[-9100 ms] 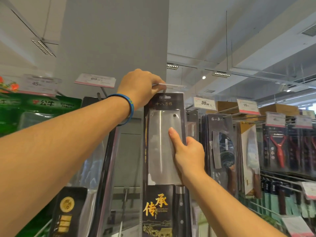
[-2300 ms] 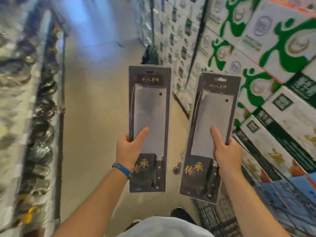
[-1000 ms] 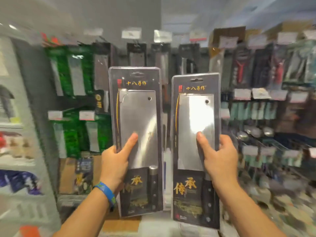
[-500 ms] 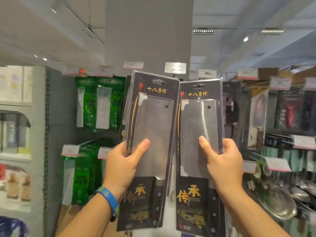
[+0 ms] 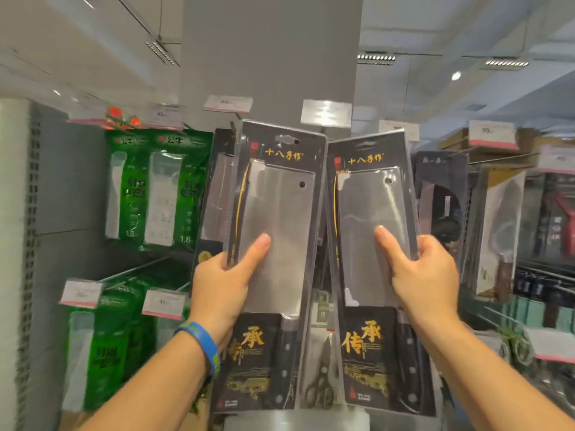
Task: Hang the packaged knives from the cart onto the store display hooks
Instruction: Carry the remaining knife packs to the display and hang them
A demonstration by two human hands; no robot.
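I hold two packaged cleavers upright in front of the display. My left hand grips the left cleaver pack at its left edge, thumb across the blade window. My right hand grips the right cleaver pack at its right edge, thumb on the clear blister. Both packs are black cards with gold characters and a hang slot at the top. Their tops sit just under a white price tag on the grey pillar. The hook behind them is hidden.
Green packaged goods hang at the left above more price tags. Other boxed knives hang on hooks to the right. Packaged scissors show between the two packs, low down. A perforated shelf upright stands at far left.
Both packs have risen slightly and come nearer the display, and the left pack now tilts a little more to the right. Both grips are unchanged.
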